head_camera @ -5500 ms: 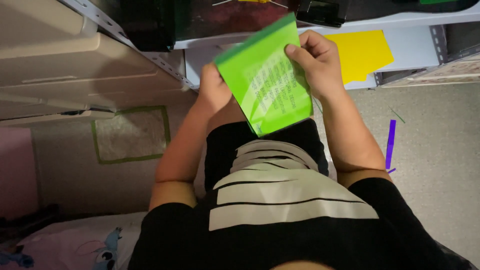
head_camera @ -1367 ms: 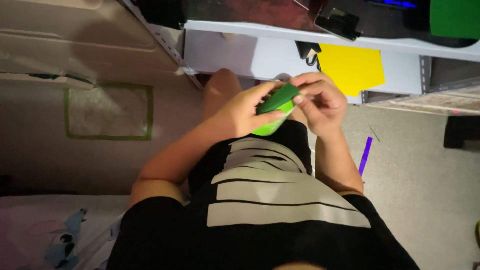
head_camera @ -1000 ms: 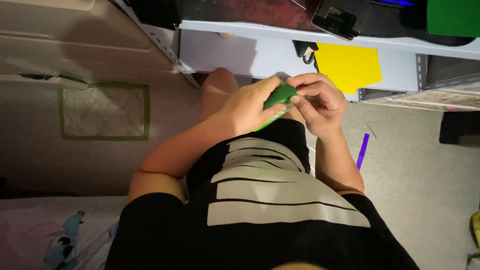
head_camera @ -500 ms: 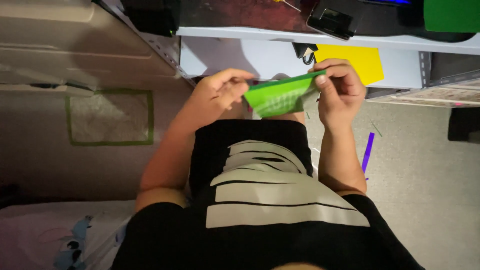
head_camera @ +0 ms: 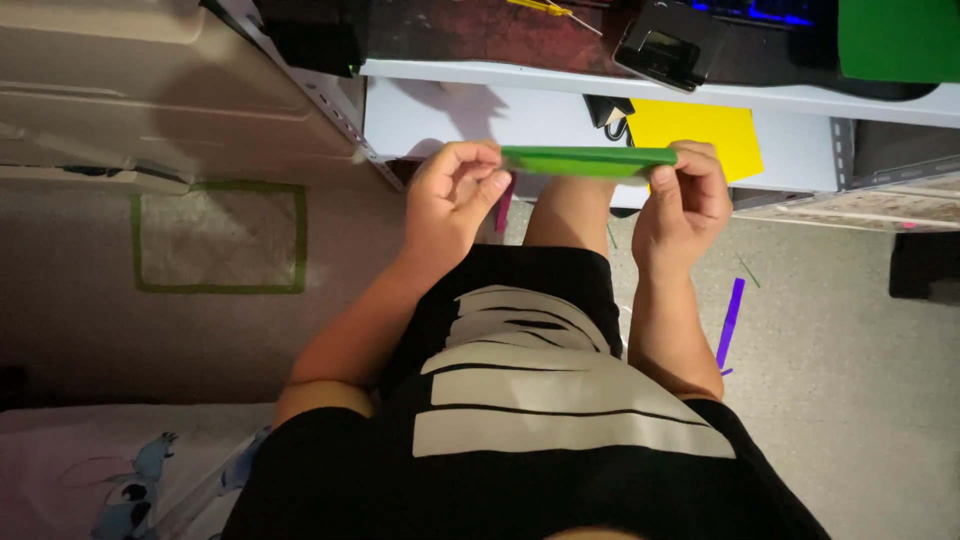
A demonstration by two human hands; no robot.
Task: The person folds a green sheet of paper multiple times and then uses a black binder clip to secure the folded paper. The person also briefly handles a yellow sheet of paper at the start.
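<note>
A green sheet of paper [head_camera: 588, 161] is stretched flat between both hands and seen nearly edge-on, above my knee and in front of the white shelf. My left hand [head_camera: 455, 199] pinches its left end between thumb and fingers. My right hand [head_camera: 685, 196] grips its right end. Both forearms reach out over my black shirt with white stripes [head_camera: 545, 400].
A white shelf edge [head_camera: 600, 95] runs across the top, with a yellow sheet [head_camera: 710, 135] and a black device [head_camera: 668, 42] near it. A green-taped square [head_camera: 218, 238] marks the floor at left. A purple paper strip [head_camera: 731, 320] lies on the carpet at right.
The green paper was first held as an open sheet, then bunched small between the hands, and now it is pulled out flat and level. The hands have moved apart.
</note>
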